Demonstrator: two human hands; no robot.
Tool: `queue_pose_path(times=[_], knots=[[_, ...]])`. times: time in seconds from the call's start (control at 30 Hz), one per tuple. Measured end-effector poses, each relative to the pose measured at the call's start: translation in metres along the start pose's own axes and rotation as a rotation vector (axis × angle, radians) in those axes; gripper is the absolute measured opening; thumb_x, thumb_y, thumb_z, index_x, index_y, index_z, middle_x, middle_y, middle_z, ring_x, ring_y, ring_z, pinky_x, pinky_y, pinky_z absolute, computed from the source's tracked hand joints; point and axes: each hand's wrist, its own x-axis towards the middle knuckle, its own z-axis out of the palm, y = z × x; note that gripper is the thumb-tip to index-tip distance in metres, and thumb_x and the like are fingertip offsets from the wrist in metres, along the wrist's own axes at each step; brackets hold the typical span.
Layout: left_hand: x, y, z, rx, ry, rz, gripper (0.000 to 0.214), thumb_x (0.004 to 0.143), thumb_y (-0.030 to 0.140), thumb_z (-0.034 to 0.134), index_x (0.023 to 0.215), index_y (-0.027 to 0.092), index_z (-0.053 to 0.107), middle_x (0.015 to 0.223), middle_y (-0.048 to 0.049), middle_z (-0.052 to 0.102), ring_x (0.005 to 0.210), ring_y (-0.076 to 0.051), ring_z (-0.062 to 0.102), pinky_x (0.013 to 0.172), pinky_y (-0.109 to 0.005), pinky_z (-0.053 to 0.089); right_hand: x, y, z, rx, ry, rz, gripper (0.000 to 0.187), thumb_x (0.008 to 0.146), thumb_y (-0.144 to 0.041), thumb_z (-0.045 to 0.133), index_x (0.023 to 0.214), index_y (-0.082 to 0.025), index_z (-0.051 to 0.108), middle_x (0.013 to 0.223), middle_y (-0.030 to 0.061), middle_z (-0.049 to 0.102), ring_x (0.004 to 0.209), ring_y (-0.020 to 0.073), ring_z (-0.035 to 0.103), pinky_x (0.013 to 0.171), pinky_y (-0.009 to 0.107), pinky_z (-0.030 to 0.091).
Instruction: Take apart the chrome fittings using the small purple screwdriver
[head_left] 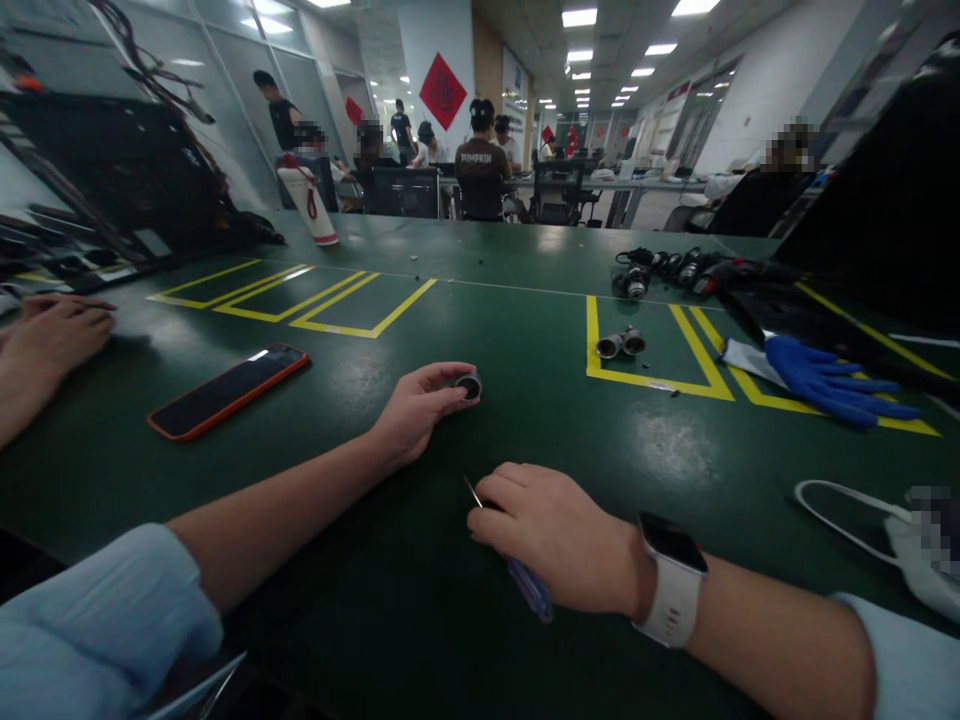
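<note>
Between the thumb and fingers of my left hand [424,410] is a small round metal fitting [469,386], its dark opening turned toward me. Closer to me, my right hand [540,530] is closed around what looks like a screwdriver [531,590]; its purplish handle sticks out below the palm and a thin metal shaft shows past the fingers. My fingers hide the middle of the tool. The shaft's tip is apart from the fitting. Two similar metal fittings [621,344] lie side by side inside a yellow-taped box to the right.
On the green table [337,490] lie an orange-edged phone [229,392], blue gloves [817,375], a white mask [915,560] and a cluster of dark cables with connectors [660,268]. A white bottle [308,205] stands at the back. Another person's hand [60,330] rests at the left edge.
</note>
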Motion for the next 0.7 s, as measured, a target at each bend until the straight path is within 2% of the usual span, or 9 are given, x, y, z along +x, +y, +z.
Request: queue_pose_path(times=[0.13,0.23,0.37,0.5,0.7], knots=[[0.030,-0.015,0.006,0.100,0.013,0.141,0.028,0.064,0.010,0.071,0.091,0.012,0.065,0.088,-0.0048,0.068,0.080,-0.015,0.065,0.085,-0.036,0.053,0.000,0.001,0.000,-0.008,0.003,-0.036,0.014,0.082,-0.015,0.058,0.096,-0.014,0.060,0.092,0.0072,0.060,0.080,0.0197,0.052,0.065,0.031,0.042],[0.064,-0.025,0.022,0.164,-0.008,0.207,0.029,0.064,0.008,0.070,0.092,0.012,0.065,0.093,-0.0064,0.067,0.083,-0.016,0.064,0.087,-0.036,0.052,-0.002,0.003,0.003,0.020,0.115,-0.093,0.013,0.084,-0.018,0.056,0.096,-0.013,0.059,0.089,0.0065,0.060,0.078,0.0187,0.051,0.064,0.031,0.041],[0.109,-0.034,0.055,0.248,-0.052,0.287,0.027,0.068,0.004,0.066,0.094,0.011,0.065,0.098,-0.0086,0.067,0.090,-0.017,0.063,0.091,-0.039,0.049,-0.005,0.004,0.006,0.018,0.336,-0.170,0.015,0.090,-0.020,0.048,0.093,-0.013,0.060,0.082,0.0055,0.061,0.071,0.0176,0.051,0.060,0.031,0.039],[0.139,-0.042,0.093,0.331,-0.152,0.347,0.027,0.074,0.005,0.063,0.101,0.011,0.063,0.103,-0.0105,0.066,0.092,-0.018,0.062,0.087,-0.039,0.051,-0.005,0.003,0.008,0.004,0.514,-0.247,0.019,0.090,-0.020,0.045,0.088,-0.012,0.062,0.077,0.0056,0.062,0.069,0.0174,0.052,0.058,0.030,0.041],[0.167,-0.048,0.139,0.537,-0.283,0.438,0.031,0.088,0.030,0.055,0.115,0.014,0.054,0.115,-0.0092,0.058,0.097,-0.021,0.060,0.081,-0.042,0.052,-0.004,0.005,0.012,0.008,0.647,-0.275,0.023,0.089,-0.019,0.041,0.087,-0.010,0.063,0.080,0.0077,0.063,0.071,0.0182,0.055,0.060,0.031,0.042]])
